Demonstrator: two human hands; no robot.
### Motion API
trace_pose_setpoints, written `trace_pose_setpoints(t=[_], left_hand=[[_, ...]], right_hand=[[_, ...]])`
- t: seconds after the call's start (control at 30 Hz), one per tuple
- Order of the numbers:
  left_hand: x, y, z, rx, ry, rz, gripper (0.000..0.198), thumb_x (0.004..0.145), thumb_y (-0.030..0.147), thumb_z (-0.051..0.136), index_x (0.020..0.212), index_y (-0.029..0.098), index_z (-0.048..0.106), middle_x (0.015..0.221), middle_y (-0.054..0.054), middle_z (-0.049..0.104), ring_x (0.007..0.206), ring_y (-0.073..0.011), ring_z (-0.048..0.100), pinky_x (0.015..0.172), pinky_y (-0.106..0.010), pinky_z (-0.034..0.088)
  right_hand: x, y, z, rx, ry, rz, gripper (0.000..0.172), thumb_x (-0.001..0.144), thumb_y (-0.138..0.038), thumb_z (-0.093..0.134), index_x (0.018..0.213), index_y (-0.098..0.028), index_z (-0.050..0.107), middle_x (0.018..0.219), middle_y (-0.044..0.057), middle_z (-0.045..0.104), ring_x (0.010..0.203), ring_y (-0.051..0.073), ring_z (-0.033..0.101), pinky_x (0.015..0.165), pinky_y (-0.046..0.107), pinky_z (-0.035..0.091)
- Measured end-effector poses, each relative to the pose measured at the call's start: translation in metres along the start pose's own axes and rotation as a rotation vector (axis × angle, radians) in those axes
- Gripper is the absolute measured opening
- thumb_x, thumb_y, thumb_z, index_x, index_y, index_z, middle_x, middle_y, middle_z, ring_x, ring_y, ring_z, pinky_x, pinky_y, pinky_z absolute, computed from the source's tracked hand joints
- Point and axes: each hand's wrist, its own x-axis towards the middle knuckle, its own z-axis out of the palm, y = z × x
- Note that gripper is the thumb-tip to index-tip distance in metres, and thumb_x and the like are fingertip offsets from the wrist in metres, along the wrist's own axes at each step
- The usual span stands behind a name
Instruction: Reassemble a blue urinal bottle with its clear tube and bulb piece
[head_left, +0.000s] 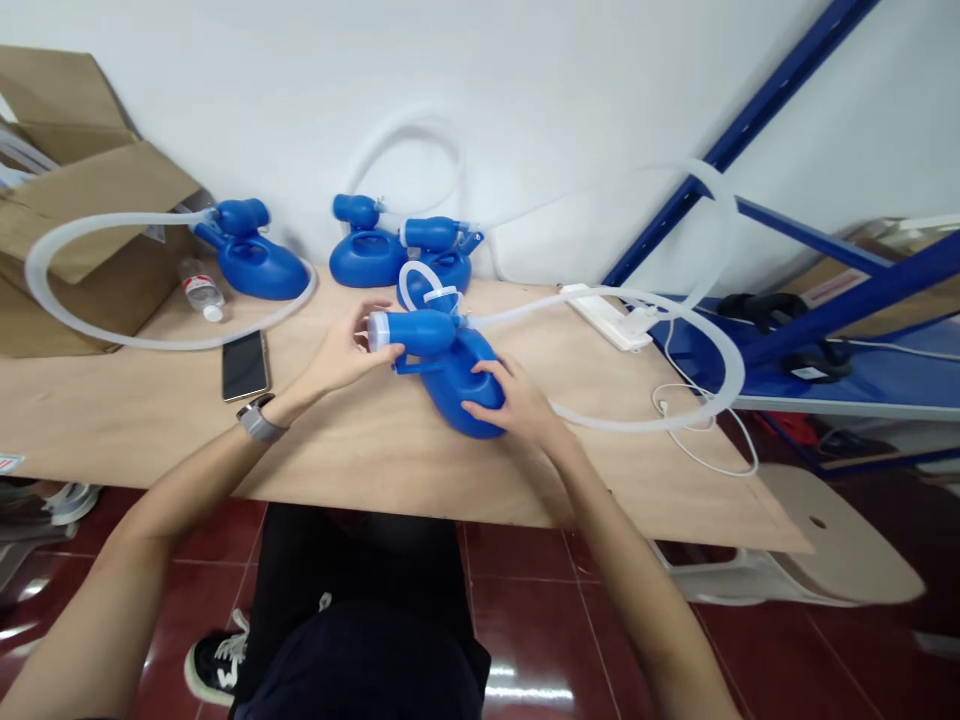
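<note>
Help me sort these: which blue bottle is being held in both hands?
The front bottle, near the table edge: left hand at its capped neck, right hand on its body. The other bottles stand untouched by the wall.

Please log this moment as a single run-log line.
left hand: grips funnel end | right hand: steadies blue container | clear hose: attached, looping right | phone: on table

light: bright, even | shadows: soft | floor [525,620]: glare | edges: bent, perhaps slightly blurred
</note>
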Motion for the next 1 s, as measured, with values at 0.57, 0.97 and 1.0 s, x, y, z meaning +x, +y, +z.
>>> trace_pose_setpoints(t=[0.57,0.97,1.0], left_hand=[[-0.046,-0.085,-0.009,-0.026,0.026,0.007,0.072,0.099,0.06,0.076,0.16,0.026,0.058,0.165,-0.019,0.062,0.147,-0.0378,0.066,0.119,-0.056,0.057],[-0.043,-0.094,-0.006,-0.106,0.337,-0.373,0.065,0.107,0.078,0.047,0.103,0.02,0.077,0.081,-0.009,0.077,0.066,-0.0257,0.073,0.066,-0.04,0.063],[-0.043,-0.099,-0.009,-0.16,0.35,-0.4,0.067,0.107,0.079,0.045,0.101,0.019,0.075,0.076,-0.008,0.074,0.061,-0.0245,0.071,0.061,-0.038,0.061]], right_hand=[[0.086,-0.102,0.083,-0.516,-0.134,-0.141,0.068,0.109,-0.04,0.069,0.172,-0.023,0.052,0.153,0.024,0.07,0.115,0.037,0.077,0.099,0.049,0.055],[0.074,-0.09,0.104,-0.424,-0.025,-0.128,0.07,0.105,-0.064,0.064,0.161,-0.021,0.067,0.13,0.018,0.082,0.089,0.029,0.079,0.069,0.035,0.05],[0.074,-0.086,0.102,-0.413,-0.005,-0.129,0.071,0.105,-0.065,0.063,0.16,-0.021,0.068,0.131,0.018,0.082,0.09,0.029,0.079,0.07,0.035,0.051]])
